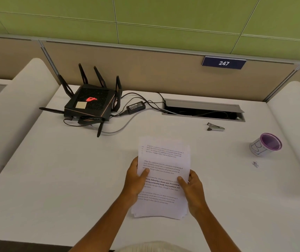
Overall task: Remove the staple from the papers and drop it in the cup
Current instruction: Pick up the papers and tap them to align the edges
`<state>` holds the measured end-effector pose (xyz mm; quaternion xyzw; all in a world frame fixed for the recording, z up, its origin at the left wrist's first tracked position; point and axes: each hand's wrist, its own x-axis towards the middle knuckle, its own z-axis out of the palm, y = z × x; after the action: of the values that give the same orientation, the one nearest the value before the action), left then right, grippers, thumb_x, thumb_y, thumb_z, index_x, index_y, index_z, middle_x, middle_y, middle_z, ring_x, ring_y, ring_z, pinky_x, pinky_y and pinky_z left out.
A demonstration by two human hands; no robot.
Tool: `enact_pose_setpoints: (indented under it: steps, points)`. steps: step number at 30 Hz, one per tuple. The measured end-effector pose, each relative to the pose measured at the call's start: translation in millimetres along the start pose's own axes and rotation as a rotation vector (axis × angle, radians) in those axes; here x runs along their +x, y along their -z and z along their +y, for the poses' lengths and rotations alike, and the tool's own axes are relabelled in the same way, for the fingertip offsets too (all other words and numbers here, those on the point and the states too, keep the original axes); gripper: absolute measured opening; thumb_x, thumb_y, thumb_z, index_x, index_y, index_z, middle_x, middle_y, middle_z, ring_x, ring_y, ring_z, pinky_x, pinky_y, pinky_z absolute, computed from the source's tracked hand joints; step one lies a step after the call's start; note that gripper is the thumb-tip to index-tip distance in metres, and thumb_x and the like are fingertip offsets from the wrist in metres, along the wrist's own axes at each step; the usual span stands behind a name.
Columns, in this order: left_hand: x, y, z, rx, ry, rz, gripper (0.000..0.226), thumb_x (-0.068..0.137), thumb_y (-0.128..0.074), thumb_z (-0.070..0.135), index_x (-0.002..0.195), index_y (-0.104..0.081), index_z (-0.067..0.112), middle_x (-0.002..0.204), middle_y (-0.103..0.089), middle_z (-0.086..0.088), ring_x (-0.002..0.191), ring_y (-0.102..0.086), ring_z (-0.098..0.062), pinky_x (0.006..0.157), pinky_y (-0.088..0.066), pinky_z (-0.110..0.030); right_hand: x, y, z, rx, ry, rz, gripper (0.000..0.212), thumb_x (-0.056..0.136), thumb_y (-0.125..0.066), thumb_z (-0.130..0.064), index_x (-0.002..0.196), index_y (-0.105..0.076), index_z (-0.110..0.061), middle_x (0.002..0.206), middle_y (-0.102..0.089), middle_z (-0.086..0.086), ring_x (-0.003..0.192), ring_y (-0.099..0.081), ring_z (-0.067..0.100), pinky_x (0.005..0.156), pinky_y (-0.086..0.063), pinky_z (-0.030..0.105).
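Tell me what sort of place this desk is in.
Probably an office or study cubicle: a numbered plate reading 247 on the partition panel, a cable hatch set into the desk, and a router plugged in beside it.

Blue nameplate [224,62] on the beige partition, upper right of frame, reads "247" in white. Papers [163,177], lower centre, carry printed paragraphs; mostly too small to read, but the bold block gives "living. Defined by a slower pace, it is centered", "strong community bonds, local traditions, and". Cup [265,144], right edge, has large hand-drawn outline letters on its white side, looks like "BI", tilted. Router [89,104], upper left, shows a glowing red logo, no readable text. Power adapter [135,107] label illegible.
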<state>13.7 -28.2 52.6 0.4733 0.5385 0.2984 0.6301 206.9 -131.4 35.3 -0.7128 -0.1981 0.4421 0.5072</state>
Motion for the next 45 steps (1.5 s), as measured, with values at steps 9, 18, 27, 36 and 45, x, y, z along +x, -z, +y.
enact_pose_setpoints:
  steps: [9, 18, 27, 36, 45]
  points:
    - [3.0, -8.8, 16.8, 0.139, -0.033, 0.054, 0.039, 0.101, -0.063, 0.006, 0.137, -0.054, 0.022, 0.127, -0.07, -0.001, 0.105, -0.071, -0.016, 0.07, -0.061, -0.019, 3.8, 6.3, -29.5, -0.088, -0.054, 0.045, 0.033, 0.091, -0.077, -0.014, 0.12, -0.061, -0.02, 0.107, -0.075, -0.001, 0.09, -0.076, 0.02, 0.068, -0.062, 0.03]
    - [-8.8, -15.3, 51.2, 0.071, -0.163, 0.131, 0.024, 0.103, -0.062, 0.012, 0.122, -0.059, 0.026, 0.116, -0.071, 0.004, 0.099, -0.071, -0.011, 0.064, -0.061, -0.016, -10.1, 5.7, -68.3, -0.074, 0.179, 0.1, 0.019, 0.099, -0.068, -0.016, 0.116, -0.064, -0.024, 0.111, -0.074, -0.006, 0.096, -0.073, 0.013, 0.072, -0.06, 0.024]
    - [-19.1, -21.1, 49.2, -0.058, -0.273, 0.085, 0.043, 0.099, -0.071, 0.014, 0.131, -0.054, 0.038, 0.121, -0.069, 0.009, 0.112, -0.068, -0.011, 0.08, -0.063, -0.021, -19.9, 5.6, -57.3, -0.009, 0.307, 0.046, 0.042, 0.098, -0.068, -0.014, 0.127, -0.053, -0.04, 0.123, -0.068, -0.012, 0.114, -0.067, 0.011, 0.09, -0.061, 0.028]
    - [-21.3, -29.0, 38.5, -0.039, -0.254, 0.076, 0.054, 0.099, -0.071, 0.017, 0.137, -0.043, 0.044, 0.124, -0.061, 0.016, 0.118, -0.063, -0.012, 0.075, -0.06, -0.013, -10.7, -4.5, -46.8, 0.005, 0.272, 0.056, 0.045, 0.103, -0.061, -0.016, 0.138, -0.046, -0.04, 0.125, -0.064, -0.01, 0.113, -0.065, 0.016, 0.079, -0.062, 0.023]
    - [-22.0, -28.6, 24.7, -0.015, -0.179, 0.088, 0.045, 0.096, -0.075, 0.021, 0.132, -0.054, 0.036, 0.12, -0.067, 0.011, 0.109, -0.066, -0.011, 0.077, -0.061, -0.015, -15.1, -4.2, -30.7, -0.041, 0.223, 0.055, 0.036, 0.104, -0.059, -0.019, 0.132, -0.047, -0.038, 0.124, -0.063, -0.009, 0.115, -0.063, 0.015, 0.09, -0.06, 0.029]
